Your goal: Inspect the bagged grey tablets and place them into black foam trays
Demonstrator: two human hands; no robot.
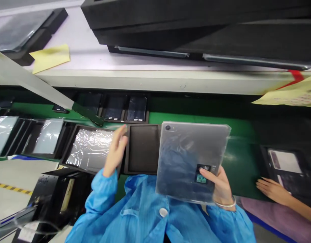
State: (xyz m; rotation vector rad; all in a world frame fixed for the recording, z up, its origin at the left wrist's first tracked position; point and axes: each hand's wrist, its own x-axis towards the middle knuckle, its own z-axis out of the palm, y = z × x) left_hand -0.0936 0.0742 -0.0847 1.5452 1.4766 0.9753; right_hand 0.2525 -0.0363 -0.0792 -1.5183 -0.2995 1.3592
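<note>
R grip (223, 186) has bagged tablet (184, 152) near btm R corner.

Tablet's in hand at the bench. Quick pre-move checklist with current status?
1. Right hand holding tablet: ok, thumb on the back near the lower right corner.
2. Clear wrap over tablet: ok on the side in view.
3. Label uncovered: not ok, the thumb overlaps it.
4. Tablet's screen condition: cannot tell, it faces away.
5. Left hand off the wrapped panel: cannot tell, it overlaps the panel's right end, contact unclear.
6. Co-worker's hand apart from tablet: ok, off to the right.
</note>
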